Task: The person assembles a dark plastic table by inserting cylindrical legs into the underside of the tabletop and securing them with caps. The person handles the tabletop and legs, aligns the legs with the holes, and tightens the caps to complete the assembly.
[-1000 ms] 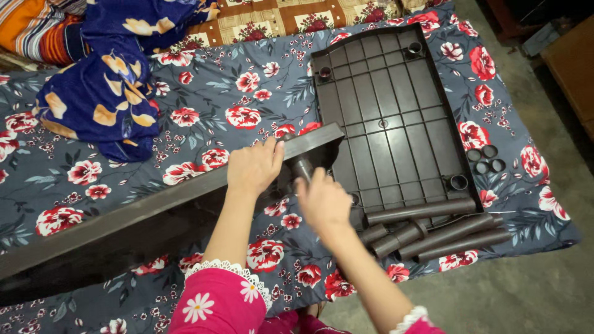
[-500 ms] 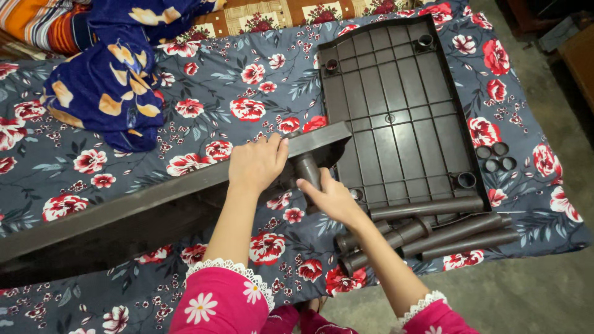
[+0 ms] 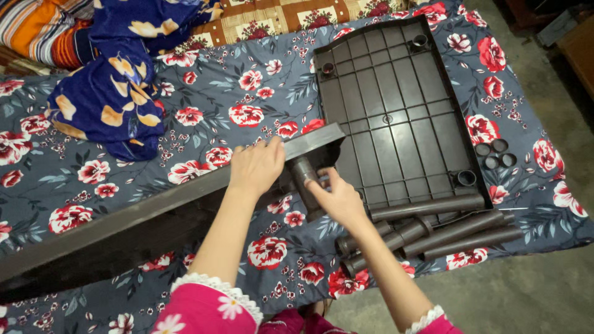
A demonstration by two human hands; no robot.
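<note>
While the left hand (image 3: pixel 257 167) clamps the tilted dark shelf panel (image 3: pixel 154 213) near its corner, the right hand (image 3: pixel 337 198) grips a brown tube (image 3: pixel 306 179) under it, near the floral bed's (image 3: pixel 93 185) front edge.

Tight around my hands, open cloth to the left

The tilted shelf panel (image 3: pixel 154 213) bars my near side, the flat ribbed panel (image 3: pixel 396 105) fills the right, loose tubes (image 3: pixel 433 229) crowd beside my right hand (image 3: pixel 337 198); bare floral sheet (image 3: pixel 204 86) lies free beyond, up to the blue cloth (image 3: pixel 111 93).
</note>
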